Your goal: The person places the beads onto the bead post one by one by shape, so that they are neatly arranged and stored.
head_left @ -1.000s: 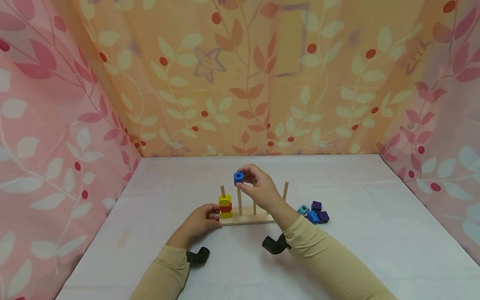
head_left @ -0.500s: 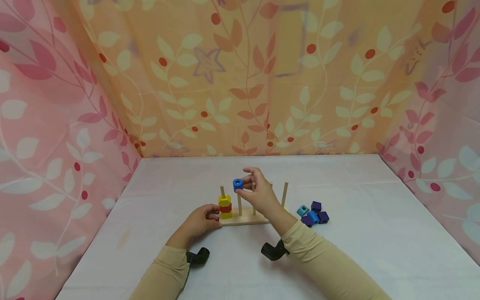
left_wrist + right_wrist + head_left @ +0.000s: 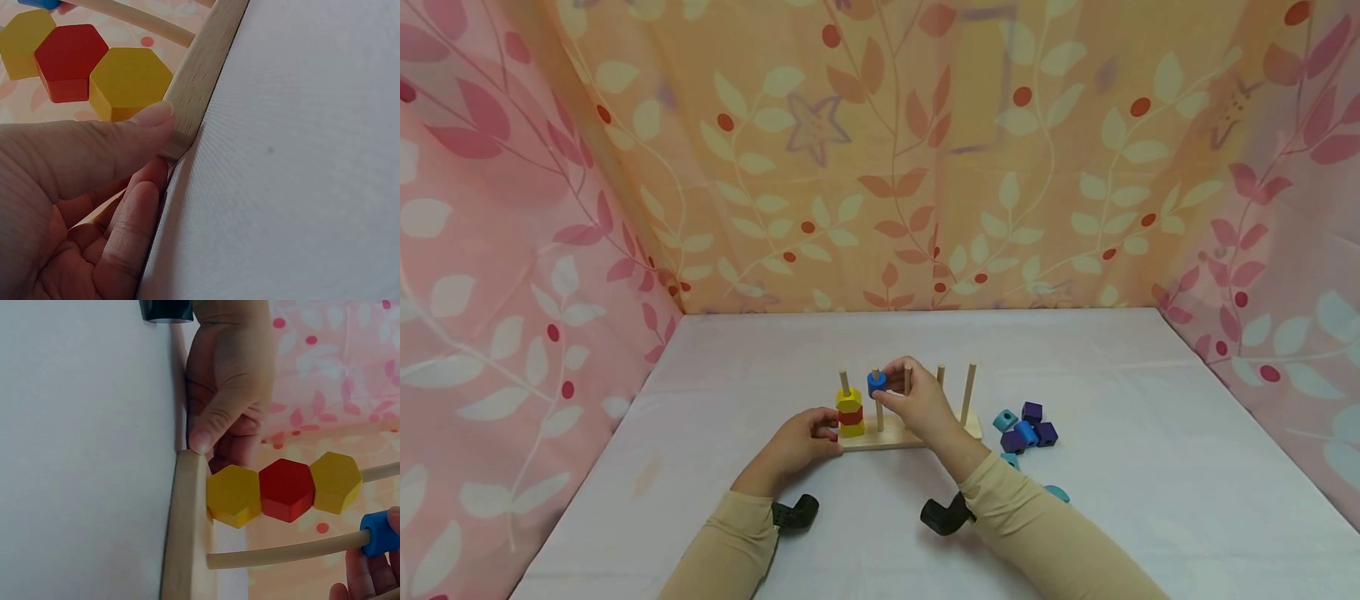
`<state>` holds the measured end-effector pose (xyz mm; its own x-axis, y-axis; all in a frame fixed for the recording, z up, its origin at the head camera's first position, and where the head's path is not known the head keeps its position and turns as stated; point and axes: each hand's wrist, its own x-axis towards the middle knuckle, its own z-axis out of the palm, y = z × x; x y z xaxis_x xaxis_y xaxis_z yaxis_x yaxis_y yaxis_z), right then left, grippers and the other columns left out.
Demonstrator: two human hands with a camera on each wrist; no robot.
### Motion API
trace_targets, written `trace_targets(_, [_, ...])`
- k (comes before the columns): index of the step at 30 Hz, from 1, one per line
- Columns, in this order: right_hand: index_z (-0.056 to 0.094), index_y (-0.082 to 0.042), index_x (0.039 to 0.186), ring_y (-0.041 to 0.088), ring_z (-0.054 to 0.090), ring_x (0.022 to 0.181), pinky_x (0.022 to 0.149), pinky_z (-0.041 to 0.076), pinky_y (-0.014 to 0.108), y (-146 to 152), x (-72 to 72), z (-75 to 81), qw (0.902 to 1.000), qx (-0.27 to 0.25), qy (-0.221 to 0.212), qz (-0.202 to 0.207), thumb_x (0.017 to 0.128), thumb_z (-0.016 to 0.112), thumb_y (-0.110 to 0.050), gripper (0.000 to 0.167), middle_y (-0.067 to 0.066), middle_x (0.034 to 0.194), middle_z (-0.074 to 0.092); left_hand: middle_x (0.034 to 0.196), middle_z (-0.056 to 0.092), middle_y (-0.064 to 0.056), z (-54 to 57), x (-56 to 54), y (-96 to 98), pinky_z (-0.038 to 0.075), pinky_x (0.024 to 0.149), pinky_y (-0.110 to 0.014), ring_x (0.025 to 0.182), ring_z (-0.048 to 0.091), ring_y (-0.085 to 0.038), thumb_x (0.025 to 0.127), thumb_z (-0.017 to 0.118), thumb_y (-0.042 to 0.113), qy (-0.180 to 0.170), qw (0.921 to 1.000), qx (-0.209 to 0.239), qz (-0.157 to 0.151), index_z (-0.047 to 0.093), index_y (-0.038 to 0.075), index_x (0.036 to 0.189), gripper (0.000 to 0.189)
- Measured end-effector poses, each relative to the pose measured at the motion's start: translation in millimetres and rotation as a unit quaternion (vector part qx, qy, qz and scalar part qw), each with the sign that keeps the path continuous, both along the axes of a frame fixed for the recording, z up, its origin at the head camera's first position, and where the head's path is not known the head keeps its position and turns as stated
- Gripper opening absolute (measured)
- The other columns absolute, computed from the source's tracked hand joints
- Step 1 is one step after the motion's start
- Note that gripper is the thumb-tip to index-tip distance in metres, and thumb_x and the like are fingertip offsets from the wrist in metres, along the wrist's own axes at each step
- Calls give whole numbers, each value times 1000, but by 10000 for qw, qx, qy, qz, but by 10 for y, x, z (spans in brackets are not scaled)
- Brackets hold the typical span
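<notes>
A wooden peg stand (image 3: 891, 443) with several upright pegs sits on the white table. My left hand (image 3: 797, 442) grips the left end of its base, thumb on top and fingers below the corner in the left wrist view. On the leftmost peg are stacked a yellow hexagonal bead (image 3: 852, 431), a red one (image 3: 850, 416) and another yellow one (image 3: 848, 400). My right hand (image 3: 928, 408) pinches a blue bead (image 3: 876, 385) between thumb and fingers. That bead encircles the second peg near its top, the peg tip poking through. Bare peg (image 3: 281, 555) shows beneath it.
Right of the stand lies a loose cluster: purple beads (image 3: 1032, 412), a blue bead (image 3: 1026, 433) and a teal bead (image 3: 1005, 420). Another teal piece (image 3: 1056, 493) shows by the right sleeve. Black wrist devices (image 3: 797, 512) hang below both wrists. Patterned curtains (image 3: 925, 167) enclose the table.
My right hand has lowered the blue bead from above the second peg onto it. More teal pieces have come into sight beside the right sleeve. The left hand has stayed in place.
</notes>
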<state>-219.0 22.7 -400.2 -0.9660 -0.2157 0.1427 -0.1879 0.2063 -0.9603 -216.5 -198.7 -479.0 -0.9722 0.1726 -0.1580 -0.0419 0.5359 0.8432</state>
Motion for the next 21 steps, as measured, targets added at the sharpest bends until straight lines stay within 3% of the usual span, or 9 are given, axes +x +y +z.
trace_targets(10, [55,-5,98,24,60,96,91,41,44,0,-31,-265,9996,243,-160,-65,78,72,-8,26,7,96,62,100,61,0,-28,-10,-1,46,81,-35,86,57,-13,72,77,19,21,10000,32,-19,58,13,116,48])
trace_targets(21, [54,1,99,21,60,87,78,49,33,27,-47,-464,9985,210,-477,185,79,70,-6,27,12,95,62,105,60,0,-17,3,6,46,82,-35,87,57,-12,73,77,17,68,10000,33,13,57,13,117,48])
